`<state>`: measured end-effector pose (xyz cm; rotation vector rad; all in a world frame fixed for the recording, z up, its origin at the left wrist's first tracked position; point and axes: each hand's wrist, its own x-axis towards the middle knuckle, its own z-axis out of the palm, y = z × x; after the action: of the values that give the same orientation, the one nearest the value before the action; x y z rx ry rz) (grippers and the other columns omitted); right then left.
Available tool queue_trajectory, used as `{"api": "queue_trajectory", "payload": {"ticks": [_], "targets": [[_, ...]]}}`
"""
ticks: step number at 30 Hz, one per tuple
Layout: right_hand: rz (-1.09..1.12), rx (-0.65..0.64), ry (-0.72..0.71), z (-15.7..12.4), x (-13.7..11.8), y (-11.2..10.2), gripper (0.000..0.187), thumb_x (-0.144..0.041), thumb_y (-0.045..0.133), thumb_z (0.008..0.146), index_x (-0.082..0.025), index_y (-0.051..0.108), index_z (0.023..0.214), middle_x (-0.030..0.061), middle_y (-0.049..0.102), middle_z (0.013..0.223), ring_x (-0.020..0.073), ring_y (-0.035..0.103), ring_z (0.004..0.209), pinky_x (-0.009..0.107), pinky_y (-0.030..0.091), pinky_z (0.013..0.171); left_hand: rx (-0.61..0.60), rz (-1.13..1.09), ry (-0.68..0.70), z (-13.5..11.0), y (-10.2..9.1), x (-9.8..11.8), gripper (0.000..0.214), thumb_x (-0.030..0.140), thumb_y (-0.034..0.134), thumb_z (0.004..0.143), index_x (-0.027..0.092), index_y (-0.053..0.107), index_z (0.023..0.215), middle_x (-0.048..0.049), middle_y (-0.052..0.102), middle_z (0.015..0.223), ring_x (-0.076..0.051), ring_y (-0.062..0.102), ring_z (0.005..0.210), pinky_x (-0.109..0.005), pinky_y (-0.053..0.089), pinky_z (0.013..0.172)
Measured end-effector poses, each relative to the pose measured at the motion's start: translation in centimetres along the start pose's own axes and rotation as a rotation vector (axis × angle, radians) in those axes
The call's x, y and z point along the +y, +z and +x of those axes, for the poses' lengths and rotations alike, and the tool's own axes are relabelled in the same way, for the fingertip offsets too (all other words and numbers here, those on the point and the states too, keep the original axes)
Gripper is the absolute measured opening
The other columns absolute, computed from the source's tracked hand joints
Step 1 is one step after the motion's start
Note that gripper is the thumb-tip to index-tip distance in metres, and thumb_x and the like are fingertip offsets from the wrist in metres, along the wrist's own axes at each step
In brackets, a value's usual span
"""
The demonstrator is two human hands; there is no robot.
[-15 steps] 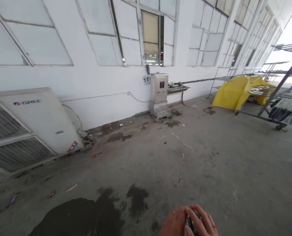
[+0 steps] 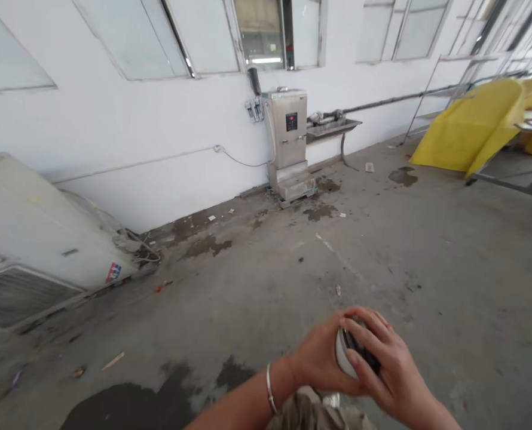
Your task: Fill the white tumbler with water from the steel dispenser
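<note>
From where I'm sitting, the grey floor (image 2: 248, 310) is spreading out below and all around the hands, and a white wall (image 2: 171, 128) is running across well ahead of them. A big pale outdoor unit (image 2: 46, 215) is sitting way off to their left, cut off by the edge of my feed, and a yellow cover (image 2: 465, 131) is draping down far ahead on their right. I'm seeing a steel dispenser (image 2: 277, 140) standing at the wall, ahead and slightly left of the hands, with a metal trough (image 2: 333, 128) sticking out just right of it. A dark puddle (image 2: 122, 406) is lying on the floor to the hands' left. Now the hands: the left hand (image 2: 317, 358) is wrapping partway closed around the side of a small container (image 2: 341, 355), and the right hand (image 2: 396, 361) is curling bent fingers over its dark top, so the thing's sitting right between the two, mostly hidden, and I can't tell exactly what it is. Smallest bit, a silvery bracelet (image 2: 269, 388) is circling the left wrist.
</note>
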<state>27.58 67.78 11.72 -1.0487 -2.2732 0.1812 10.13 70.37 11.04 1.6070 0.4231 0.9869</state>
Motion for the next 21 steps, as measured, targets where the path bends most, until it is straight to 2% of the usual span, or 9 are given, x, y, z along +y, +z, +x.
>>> {"api": "queue_trajectory", "payload": {"ticks": [2,4,7,9,12,14,16,18,21], "targets": [[0.133,-0.059,-0.06,8.4,4.8,1.4,0.042,-0.032,0.057,0.095,-0.019,0.061,0.135,0.0177,0.059,0.138,0.0277,0.059,0.127,0.044,0.056,0.1,0.098,0.003,0.019,5.3,-6.7,-1.1,0.076,0.017,0.08,0.064,0.021,0.054,0.135,-0.0115,0.06,0.14,-0.031,0.061,0.128,-0.046,0.049,0.114],[0.222,-0.093,-0.15,16.6,9.9,4.0,0.044,-0.031,0.059,0.094,-0.017,0.059,0.136,0.019,0.057,0.139,0.029,0.056,0.129,0.047,0.052,0.103,0.144,0.01,0.023,9.7,-14.0,-3.5,0.073,0.016,0.078,0.069,0.023,0.053,0.137,-0.0119,0.057,0.143,-0.032,0.057,0.133,-0.048,0.047,0.116],[0.362,-0.113,-0.24,28.5,17.8,8.8,0.043,-0.029,0.06,0.093,-0.016,0.06,0.134,0.0186,0.059,0.136,0.0288,0.057,0.126,0.047,0.052,0.101,0.141,0.036,-0.012,15.3,-25.7,-8.8,0.078,0.023,0.083,0.07,0.025,0.049,0.14,-0.0123,0.054,0.147,-0.035,0.055,0.136,-0.052,0.047,0.116],[0.51,-0.104,-0.21,36.4,22.8,11.6,0.038,-0.03,0.056,0.095,-0.017,0.064,0.13,0.0169,0.062,0.133,0.028,0.06,0.123,0.047,0.053,0.1,0.14,0.061,-0.038,18.9,-33.5,-12.7,0.085,0.034,0.089,0.067,0.025,0.048,0.142,-0.0133,0.058,0.143,-0.036,0.059,0.131,-0.053,0.05,0.111],[0.796,0.13,0.037,48.3,30.0,14.7,0.034,-0.036,0.049,0.098,-0.02,0.068,0.122,0.013,0.067,0.125,0.0281,0.064,0.12,0.051,0.053,0.102,0.148,0.154,-0.023,25.1,-44.5,-17.5,0.1,0.046,0.095,0.059,0.024,0.045,0.143,-0.0144,0.063,0.135,-0.035,0.064,0.123,-0.05,0.054,0.106],[0.979,0.378,0.277,55.7,35.1,16.3,0.037,-0.043,0.048,0.098,-0.02,0.068,0.118,0.0117,0.07,0.117,0.0289,0.067,0.115,0.052,0.057,0.098,0.161,0.258,0.016,29.8,-51.4,-19.5,0.11,0.048,0.098,0.054,0.025,0.042,0.146,-0.0158,0.061,0.138,-0.035,0.063,0.125,-0.049,0.051,0.109],[1.087,0.53,0.488,61.9,40.8,18.0,0.041,-0.049,0.05,0.095,-0.018,0.069,0.115,0.0128,0.072,0.109,0.0303,0.071,0.106,0.048,0.062,0.085,0.188,0.33,0.061,34.7,-57.9,-20.8,0.114,0.051,0.099,0.052,0.026,0.041,0.147,-0.0163,0.059,0.141,-0.036,0.061,0.129,-0.049,0.048,0.113],[1.102,0.573,0.668,66.3,47.3,20.1,0.043,-0.05,0.052,0.093,-0.016,0.07,0.112,0.0149,0.073,0.105,0.0316,0.072,0.102,0.045,0.063,0.078,0.233,0.349,0.102,39.7,-64.2,-21.9,0.115,0.054,0.098,0.052,0.027,0.04,0.148,-0.016,0.058,0.142,-0.036,0.059,0.131,-0.05,0.047,0.115],[1.074,0.579,0.939,69.6,57.9,25.2,0.043,-0.05,0.059,0.089,-0.018,0.069,0.116,0.0131,0.075,0.104,0.03,0.073,0.103,0.046,0.063,0.082,0.29,0.368,0.147,46.6,-73.3,-24.4,0.115,0.056,0.098,0.052,0.027,0.041,0.147,-0.0157,0.058,0.141,-0.036,0.06,0.13,-0.05,0.048,0.114]]}}
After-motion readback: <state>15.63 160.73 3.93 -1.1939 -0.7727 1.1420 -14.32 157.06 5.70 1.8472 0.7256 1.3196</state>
